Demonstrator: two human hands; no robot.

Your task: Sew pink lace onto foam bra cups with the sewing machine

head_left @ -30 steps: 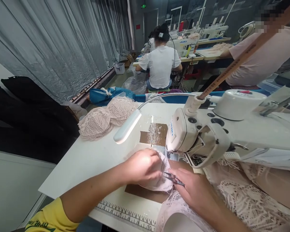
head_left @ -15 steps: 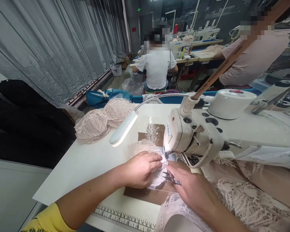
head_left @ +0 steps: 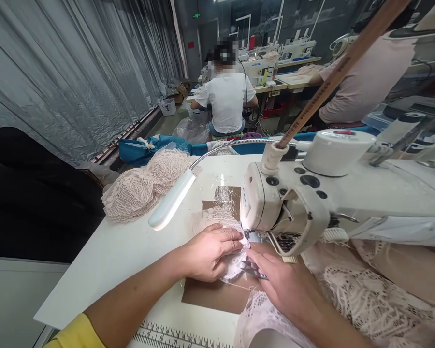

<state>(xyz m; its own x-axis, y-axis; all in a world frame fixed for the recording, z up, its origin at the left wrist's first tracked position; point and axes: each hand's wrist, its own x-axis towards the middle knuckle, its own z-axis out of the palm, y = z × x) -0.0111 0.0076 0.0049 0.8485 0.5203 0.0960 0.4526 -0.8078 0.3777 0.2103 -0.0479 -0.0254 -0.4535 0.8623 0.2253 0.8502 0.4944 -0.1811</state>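
Note:
My left hand [head_left: 210, 252] lies on a pale pink lace bra cup [head_left: 217, 217], its fingers stretched flat towards the presser foot [head_left: 247, 235] of a white sewing machine [head_left: 264, 195]. Small metal thread snips [head_left: 253, 270] are held in my right hand [head_left: 284, 278], blades pointing left. The fingertips of that hand also touch the cup's edge, just in front of the presser foot. A thin thread or edge runs from the cup to a lace piece [head_left: 259, 309] below my right hand. The needle tip cannot be made out.
Stacked lace cups [head_left: 130, 193] rest on the white table [head_left: 105, 270] at left. A lit gooseneck lamp [head_left: 172, 200] hangs over it. More lace [head_left: 362, 285] is heaped right, below the machine arm. A printed ruler [head_left: 166, 333] marks the front edge. Two people sit beyond.
The whole view has shifted slightly, with the scene moving left in the picture. Both hands and the cup stay almost in place at the presser foot.

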